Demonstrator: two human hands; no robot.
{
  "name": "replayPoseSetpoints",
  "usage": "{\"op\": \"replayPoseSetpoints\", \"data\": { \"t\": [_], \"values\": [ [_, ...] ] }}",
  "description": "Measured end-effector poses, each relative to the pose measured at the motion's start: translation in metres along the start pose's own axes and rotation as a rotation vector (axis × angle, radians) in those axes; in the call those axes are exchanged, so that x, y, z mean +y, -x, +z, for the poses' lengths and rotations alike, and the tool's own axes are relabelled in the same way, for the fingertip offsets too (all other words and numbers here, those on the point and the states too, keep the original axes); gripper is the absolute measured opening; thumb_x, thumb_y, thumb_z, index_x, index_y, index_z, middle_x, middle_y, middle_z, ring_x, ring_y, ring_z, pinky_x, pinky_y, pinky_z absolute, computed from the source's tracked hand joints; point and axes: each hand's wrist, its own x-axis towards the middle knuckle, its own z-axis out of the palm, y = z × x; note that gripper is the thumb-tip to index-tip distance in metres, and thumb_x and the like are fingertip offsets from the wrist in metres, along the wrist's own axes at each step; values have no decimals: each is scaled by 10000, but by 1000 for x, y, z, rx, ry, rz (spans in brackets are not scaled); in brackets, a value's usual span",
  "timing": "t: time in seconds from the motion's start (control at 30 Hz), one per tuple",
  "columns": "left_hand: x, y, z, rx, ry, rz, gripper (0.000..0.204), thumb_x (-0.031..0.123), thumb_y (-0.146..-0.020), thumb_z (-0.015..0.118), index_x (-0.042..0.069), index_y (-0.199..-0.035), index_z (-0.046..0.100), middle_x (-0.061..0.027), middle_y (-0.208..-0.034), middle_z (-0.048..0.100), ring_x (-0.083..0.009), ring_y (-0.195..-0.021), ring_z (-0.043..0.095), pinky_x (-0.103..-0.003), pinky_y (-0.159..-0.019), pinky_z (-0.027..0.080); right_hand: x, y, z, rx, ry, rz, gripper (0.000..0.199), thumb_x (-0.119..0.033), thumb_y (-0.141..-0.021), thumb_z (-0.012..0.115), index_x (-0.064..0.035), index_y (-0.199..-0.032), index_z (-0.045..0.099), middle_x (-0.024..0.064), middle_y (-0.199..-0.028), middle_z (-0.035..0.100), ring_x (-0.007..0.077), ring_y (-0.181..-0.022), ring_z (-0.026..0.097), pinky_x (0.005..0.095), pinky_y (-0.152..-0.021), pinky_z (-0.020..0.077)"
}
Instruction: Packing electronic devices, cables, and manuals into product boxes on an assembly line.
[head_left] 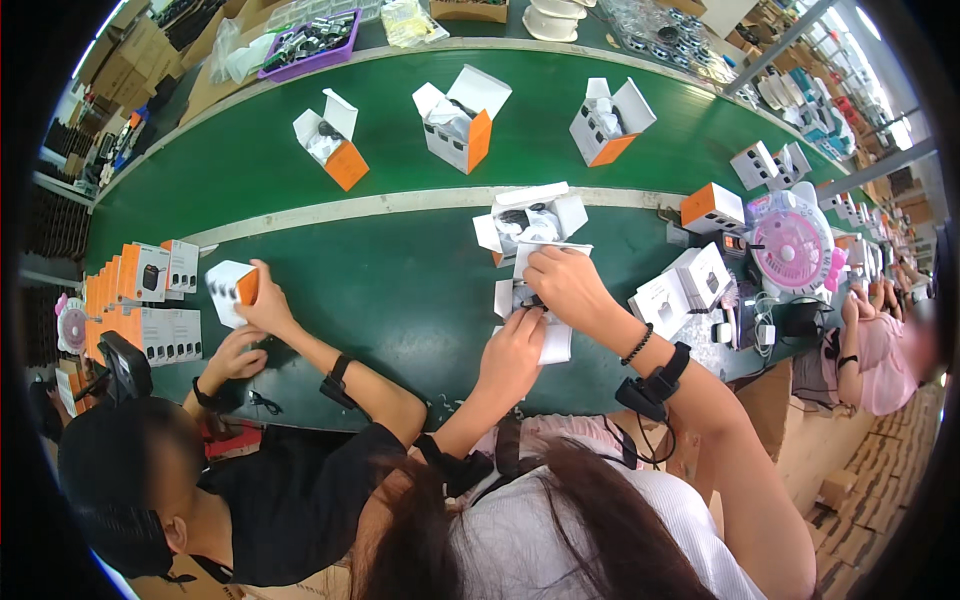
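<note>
In front of me is an open white box, flaps spread, partly covered by my hands. My left hand is at its near left side, fingers pinched together beside a small dark piece. Over the opening, my right hand is closed with its fingertips pointing down. My fingers hide what each hand grips. Just beyond stands another open box, holding dark items and clear plastic wrapping. Farther left, a co-worker's hand grips a white and orange box, and their other hand rests close by.
Three open boxes stand along the far green belt. Closed orange and white boxes are stacked at the left. To my right are white boxes, a pink fan and cables. A purple tray lies beyond the belt.
</note>
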Motion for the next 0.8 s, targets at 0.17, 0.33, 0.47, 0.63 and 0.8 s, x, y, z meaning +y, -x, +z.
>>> {"op": "replayPoseSetpoints", "data": {
  "t": [0.17,0.33,0.47,0.63,0.8],
  "values": [
    [6,-4,1,-31,7,3,485,6,-590,701,-30,-1058,577,-123,-1132,554,-299,-1050,558,-382,-841,504,1,5,10,-158,51,24,84,-135,-668,648,-90,-735,626,22,-761,612,185,-770,613,314,-658,497],
    [12,-6,-31,310,132,110,431,41,-599,745,-13,-1003,605,-144,-1052,605,-318,-954,607,-379,-814,508,11,36,-23,155,-251,57,70,-101,-714,673,-61,-737,619,30,-732,599,192,-710,607,295,-614,492],
    [-4,-7,-26,626,896,-787,204,44,-748,719,-9,-926,634,-74,-910,672,-162,-804,636,-297,-748,489,37,96,-31,223,-699,655,145,-47,-770,683,-36,-860,571,21,-758,601,136,-633,589,253,-545,470],
    [-32,-22,12,291,1215,-903,157,39,-757,730,1,-893,661,-39,-846,668,-111,-746,609,-258,-681,463,42,120,-6,130,-1597,1104,305,-136,-826,717,-85,-1005,475,15,-778,590,79,-614,562,213,-513,456],
    [-7,-40,32,247,1097,-839,294,67,-714,807,0,-956,654,-52,-883,671,-128,-781,630,-271,-693,493,35,109,9,227,-1318,1026,399,-11,-767,711,-68,-1103,504,-21,-767,436,69,-620,457,212,-544,421]
  ]
}}
